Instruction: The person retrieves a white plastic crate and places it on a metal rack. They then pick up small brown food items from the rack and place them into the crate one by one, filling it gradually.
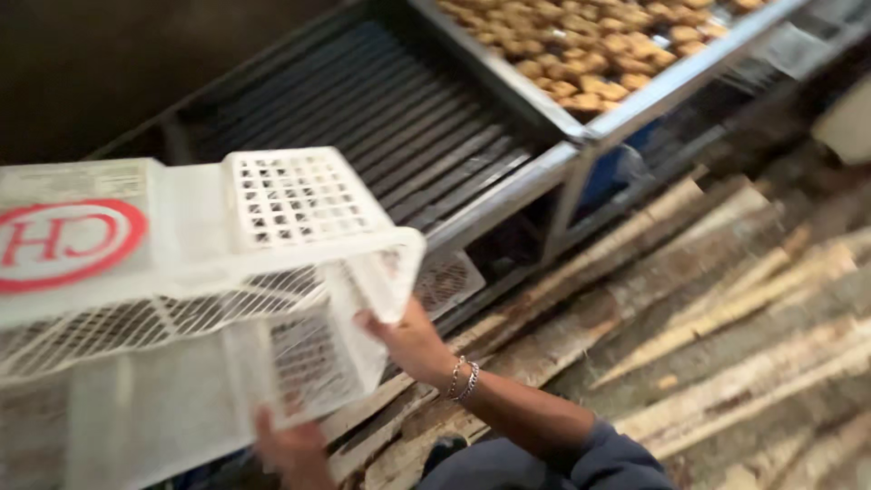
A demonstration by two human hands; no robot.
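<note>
My left hand sat lowest in view, at the bottom edge of the crate. Its fingers went under or behind the white mesh wall, so I could not tell whether they were curled or flat; the wrist was cut off by the frame.

My right hand, with a chain bracelet at the wrist, was pressed together on the crate's near corner, thumb on the outer face, fingers hidden inside the rim. My judgement: one hand low and one at the corner kept the load balanced while tilted.

The crate was off the ground, in front of my chest and to my left, tipped so that its open side faced away and right. A red round mark showed on its solid end panel. Its left end ran out of the picture. Whether a second crate was nested beneath it was hard to make out through the blur.

Below and to the right lay rough wooden slats, side by side, serving as flooring.

Farther off stood a metal frame with dark bars sloping across it. At the top, a tray held small brown round pieces; their kind was not clear, and the tray's far end was cut off.
</note>
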